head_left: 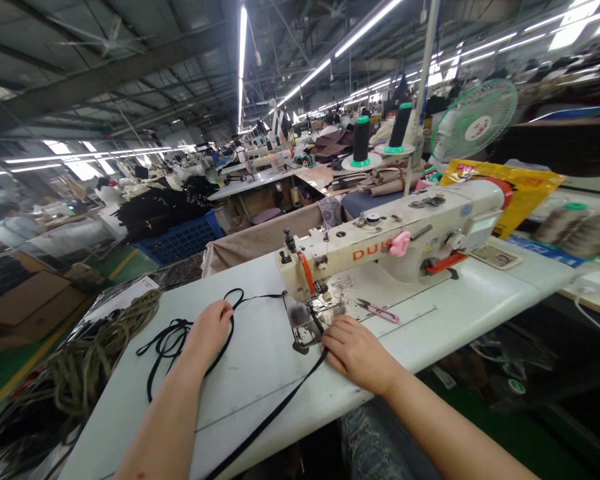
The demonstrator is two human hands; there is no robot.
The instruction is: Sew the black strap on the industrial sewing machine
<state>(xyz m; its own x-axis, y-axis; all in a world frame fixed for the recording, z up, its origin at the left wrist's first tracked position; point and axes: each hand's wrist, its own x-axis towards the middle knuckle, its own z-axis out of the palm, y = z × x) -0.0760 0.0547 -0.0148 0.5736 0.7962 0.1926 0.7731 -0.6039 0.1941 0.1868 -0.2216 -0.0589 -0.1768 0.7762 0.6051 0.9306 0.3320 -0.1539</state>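
Two hands, apart, mid-frame, on what looks like one black strap (271,419); left hand (206,333) pinches a loop, centre left; right hand (355,350) lies on the strap at centre, grip cannot be told; strap runs from bottom centre to the sewing machine (343,241), slack coils at left; judged partway: left length seems through, lower length seems left to pass; orange "DUK" on machine, further letters hidden by pink clip (400,244); yellow bag (513,193), upper right, print unreadable.
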